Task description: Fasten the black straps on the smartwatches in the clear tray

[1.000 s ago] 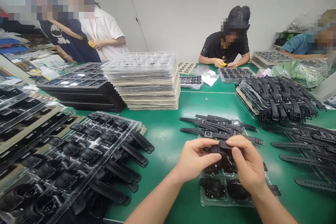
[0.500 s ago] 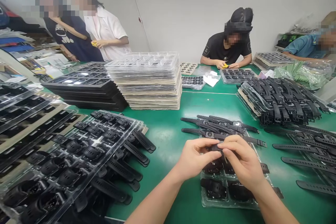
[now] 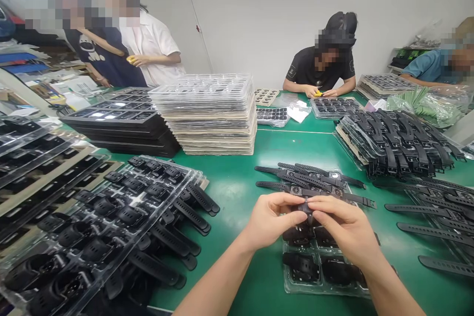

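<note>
Small black watch piece (image 3: 305, 207), mostly hidden by fingers: held above a clear plastic tray of black-strapped watches (image 3: 318, 287). Left hand (image 3: 269, 221) and right hand (image 3: 344, 224): close together, both pinching it between thumb and fingers. Handling, as judged: light; stiff body, smooth and scratch-prone; best held by its edges. Surface: glossy green tabletop (image 3: 231, 190), reflective. Room: plain pale wall (image 3: 252, 15); tall stack of clear trays and beige sheets (image 3: 207, 128); four co-workers beyond.

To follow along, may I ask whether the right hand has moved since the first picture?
Yes: against the tray, the fingertips of the right hand have shifted left, toward the left hand.
</note>
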`<state>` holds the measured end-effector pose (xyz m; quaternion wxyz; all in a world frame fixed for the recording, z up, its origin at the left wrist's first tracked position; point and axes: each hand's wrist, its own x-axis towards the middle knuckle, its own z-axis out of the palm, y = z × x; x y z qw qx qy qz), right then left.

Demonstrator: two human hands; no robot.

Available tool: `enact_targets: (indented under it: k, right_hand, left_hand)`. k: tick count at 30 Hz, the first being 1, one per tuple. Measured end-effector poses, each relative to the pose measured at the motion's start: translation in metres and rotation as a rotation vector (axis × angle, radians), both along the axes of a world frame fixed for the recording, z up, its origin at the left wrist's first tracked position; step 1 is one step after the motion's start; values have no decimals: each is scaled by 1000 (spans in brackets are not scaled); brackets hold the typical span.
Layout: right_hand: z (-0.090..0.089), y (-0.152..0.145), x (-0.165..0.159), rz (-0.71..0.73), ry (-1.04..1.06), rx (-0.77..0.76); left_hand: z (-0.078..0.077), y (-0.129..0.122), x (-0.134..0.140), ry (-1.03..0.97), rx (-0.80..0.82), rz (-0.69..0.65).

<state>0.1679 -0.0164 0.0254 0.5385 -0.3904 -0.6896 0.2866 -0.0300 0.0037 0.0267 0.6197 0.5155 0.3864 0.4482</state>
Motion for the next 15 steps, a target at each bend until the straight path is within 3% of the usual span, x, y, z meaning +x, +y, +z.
enact_targets:
  k: [6,15]
  right_hand:
    - [2,-2,0,19,81,25]
    - [-2,0,3,5,-33,-38]
  left_hand:
    - [0,-1,-1,-30,-5,-54]
    - [2,1,5,-128,-77,41]
